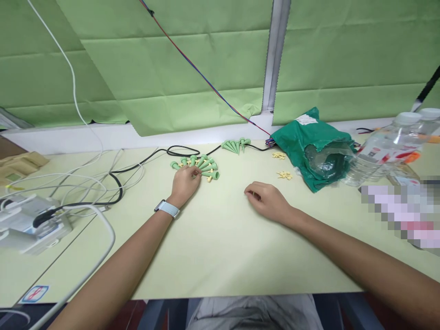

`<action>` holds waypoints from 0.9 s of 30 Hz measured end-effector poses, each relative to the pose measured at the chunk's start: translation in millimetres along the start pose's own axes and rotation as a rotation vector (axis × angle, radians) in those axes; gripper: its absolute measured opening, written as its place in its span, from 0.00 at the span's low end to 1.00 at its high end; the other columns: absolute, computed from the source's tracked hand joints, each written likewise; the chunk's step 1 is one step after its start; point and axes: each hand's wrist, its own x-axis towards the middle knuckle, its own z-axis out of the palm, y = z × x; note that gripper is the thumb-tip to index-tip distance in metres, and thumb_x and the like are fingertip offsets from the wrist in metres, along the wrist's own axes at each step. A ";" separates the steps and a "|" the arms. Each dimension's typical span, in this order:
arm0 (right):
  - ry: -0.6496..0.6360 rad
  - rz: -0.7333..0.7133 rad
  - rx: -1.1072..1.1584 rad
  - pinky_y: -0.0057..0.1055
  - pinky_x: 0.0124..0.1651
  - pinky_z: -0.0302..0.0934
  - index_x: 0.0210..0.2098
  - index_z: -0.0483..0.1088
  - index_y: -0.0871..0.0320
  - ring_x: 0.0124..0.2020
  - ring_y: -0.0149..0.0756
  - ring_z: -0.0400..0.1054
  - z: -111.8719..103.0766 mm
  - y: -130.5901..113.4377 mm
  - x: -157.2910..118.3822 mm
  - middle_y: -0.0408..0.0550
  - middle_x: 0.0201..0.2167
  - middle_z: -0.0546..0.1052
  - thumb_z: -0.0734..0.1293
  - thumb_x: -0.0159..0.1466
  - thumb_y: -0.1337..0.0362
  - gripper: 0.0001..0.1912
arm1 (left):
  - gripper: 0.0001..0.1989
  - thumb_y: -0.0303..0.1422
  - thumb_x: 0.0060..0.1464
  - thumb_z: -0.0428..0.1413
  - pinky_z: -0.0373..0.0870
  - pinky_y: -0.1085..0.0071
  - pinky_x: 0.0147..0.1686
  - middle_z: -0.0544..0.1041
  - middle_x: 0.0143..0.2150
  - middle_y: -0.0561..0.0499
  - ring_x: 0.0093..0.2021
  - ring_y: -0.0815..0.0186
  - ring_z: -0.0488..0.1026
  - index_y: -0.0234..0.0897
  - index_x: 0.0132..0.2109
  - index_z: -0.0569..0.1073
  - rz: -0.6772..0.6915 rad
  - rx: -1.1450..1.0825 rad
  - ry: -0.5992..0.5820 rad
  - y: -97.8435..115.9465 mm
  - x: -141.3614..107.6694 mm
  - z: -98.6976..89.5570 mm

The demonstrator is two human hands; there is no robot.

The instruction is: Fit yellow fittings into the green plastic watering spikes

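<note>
While the left hand (184,185) lies on the counter (220,247), its fingers (195,171), drawn together, touch the inner end of a fan of green plastic spikes (205,167) with small cream pieces among them. A shorter row of green spikes (235,145) lies just behind. The right hand (266,201) rests well apart, its fingers (252,192) curled together over something too small to tell. Two clusters of cream pieces (284,175) sit beyond it, beside a crumpled green bag (318,142); a plastic water bottle (388,149) stands further right, and a black cable (182,149) loops behind the fan.
</note>
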 end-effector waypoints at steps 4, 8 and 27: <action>0.071 0.152 -0.010 0.31 0.40 0.61 0.46 0.74 0.56 0.36 0.37 0.71 7.4 26.4 40.7 0.48 0.38 0.78 0.62 0.65 0.69 0.12 | 0.12 0.25 0.51 0.52 0.68 0.62 0.41 0.74 0.35 0.46 0.38 0.55 0.72 0.38 0.41 0.76 0.008 -0.046 0.055 1.4 -1.1 2.4; 0.094 0.414 0.119 0.34 0.46 0.65 0.60 0.67 0.59 0.42 0.43 0.74 12.5 55.3 105.8 0.51 0.39 0.79 0.65 0.61 0.70 0.26 | 0.10 0.26 0.51 0.52 0.68 0.62 0.39 0.72 0.33 0.48 0.36 0.58 0.71 0.37 0.39 0.76 -0.002 -0.094 0.085 6.9 -2.8 1.4; 0.192 0.598 0.233 0.30 0.27 0.69 0.44 0.77 0.65 0.21 0.38 0.73 34.5 95.0 217.8 0.51 0.23 0.77 0.65 0.62 0.69 0.13 | 0.15 0.39 0.63 0.55 0.69 0.55 0.52 0.73 0.45 0.45 0.48 0.55 0.71 0.47 0.54 0.78 0.212 -0.180 -0.077 23.3 -12.0 1.3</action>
